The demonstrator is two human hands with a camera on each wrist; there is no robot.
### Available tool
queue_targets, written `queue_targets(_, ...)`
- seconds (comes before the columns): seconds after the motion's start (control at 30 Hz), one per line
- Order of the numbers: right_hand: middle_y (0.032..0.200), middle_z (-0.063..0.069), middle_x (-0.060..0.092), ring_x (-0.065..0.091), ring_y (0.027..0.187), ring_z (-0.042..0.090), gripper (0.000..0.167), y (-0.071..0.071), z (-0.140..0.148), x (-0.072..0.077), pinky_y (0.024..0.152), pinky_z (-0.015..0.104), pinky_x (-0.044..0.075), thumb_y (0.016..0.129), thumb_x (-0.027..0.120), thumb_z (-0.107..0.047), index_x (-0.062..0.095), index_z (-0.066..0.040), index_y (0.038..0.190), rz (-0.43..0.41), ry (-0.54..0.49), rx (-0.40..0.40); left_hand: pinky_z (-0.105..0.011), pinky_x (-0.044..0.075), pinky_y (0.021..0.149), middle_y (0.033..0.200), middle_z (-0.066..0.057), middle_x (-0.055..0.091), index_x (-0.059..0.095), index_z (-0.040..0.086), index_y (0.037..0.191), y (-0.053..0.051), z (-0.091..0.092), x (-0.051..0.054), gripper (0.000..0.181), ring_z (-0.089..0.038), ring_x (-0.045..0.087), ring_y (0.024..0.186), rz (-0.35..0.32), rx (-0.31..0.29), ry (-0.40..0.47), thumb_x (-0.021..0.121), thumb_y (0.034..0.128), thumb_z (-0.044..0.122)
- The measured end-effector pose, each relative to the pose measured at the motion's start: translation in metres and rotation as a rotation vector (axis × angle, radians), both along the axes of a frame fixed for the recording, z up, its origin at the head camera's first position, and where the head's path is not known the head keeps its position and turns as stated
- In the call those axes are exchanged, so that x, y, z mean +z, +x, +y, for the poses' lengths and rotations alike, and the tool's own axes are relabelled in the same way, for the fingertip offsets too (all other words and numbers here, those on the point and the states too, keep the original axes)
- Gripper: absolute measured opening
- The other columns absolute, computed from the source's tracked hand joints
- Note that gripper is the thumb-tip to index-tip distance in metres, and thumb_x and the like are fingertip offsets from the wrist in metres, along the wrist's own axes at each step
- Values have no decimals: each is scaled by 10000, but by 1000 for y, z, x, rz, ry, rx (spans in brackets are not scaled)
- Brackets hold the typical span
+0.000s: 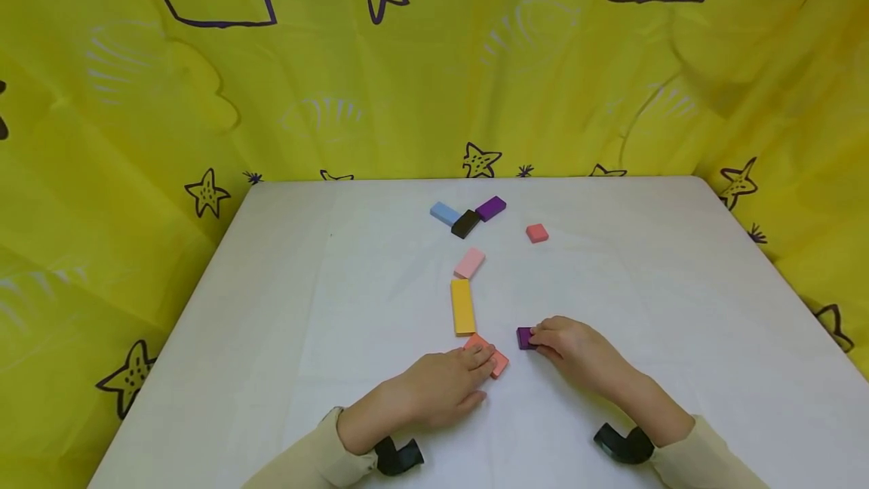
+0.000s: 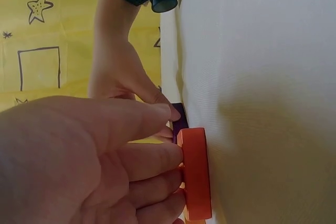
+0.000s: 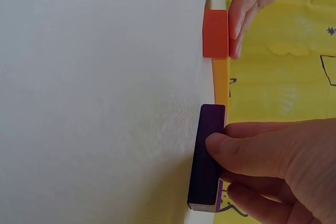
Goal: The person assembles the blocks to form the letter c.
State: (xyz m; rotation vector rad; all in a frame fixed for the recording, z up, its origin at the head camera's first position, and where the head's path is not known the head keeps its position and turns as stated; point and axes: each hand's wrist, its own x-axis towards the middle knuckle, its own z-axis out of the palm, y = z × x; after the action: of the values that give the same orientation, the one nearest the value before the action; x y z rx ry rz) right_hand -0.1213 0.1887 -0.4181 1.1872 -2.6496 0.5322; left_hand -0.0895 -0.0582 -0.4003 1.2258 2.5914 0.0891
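My left hand (image 1: 444, 387) lays its fairly straight fingertips on top of a coral-orange block (image 1: 501, 367), which rests flat and slanted on the table. In the left wrist view those fingers meet the upper face of the orange block (image 2: 196, 177), the thumb off it. To the right, my right hand (image 1: 578, 353) pinches a dark purple block (image 1: 523, 338) near the table surface. The right wrist view shows the thumb against the long side of this purple block (image 3: 203, 184), with fingers behind it. A small gap separates the two blocks.
From the orange block a yellow block (image 1: 463, 308) and a pink block (image 1: 469, 263) lead away up the white table (image 1: 353, 285). Farther back lie a light blue block (image 1: 444, 213), a black block (image 1: 465, 224), another purple block (image 1: 491, 208) and a small red block (image 1: 537, 233).
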Motion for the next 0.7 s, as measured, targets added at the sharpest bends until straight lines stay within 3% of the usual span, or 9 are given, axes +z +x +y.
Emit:
queue_targets(0.27, 881, 53, 658, 623, 826, 218, 183, 8, 0, 0, 721, 353, 530, 678, 759, 43, 711, -21, 842, -12, 22, 5, -270, 308, 1024, 1471, -5, 297, 378, 111, 1413, -1, -1, 0, 504, -123, 262, 1329, -33, 2, 14, 396, 979, 367)
queue_targets(0.7, 897, 45, 659, 623, 842, 205, 182, 20, -1, -1, 723, 337, 531, 674, 763, 44, 712, -25, 835, -25, -5, 12, -268, 319, 1017, 1455, -11, 331, 400, 105, 1400, -2, -1, -1, 494, -128, 276, 1325, -6, -8, 11, 410, 975, 357)
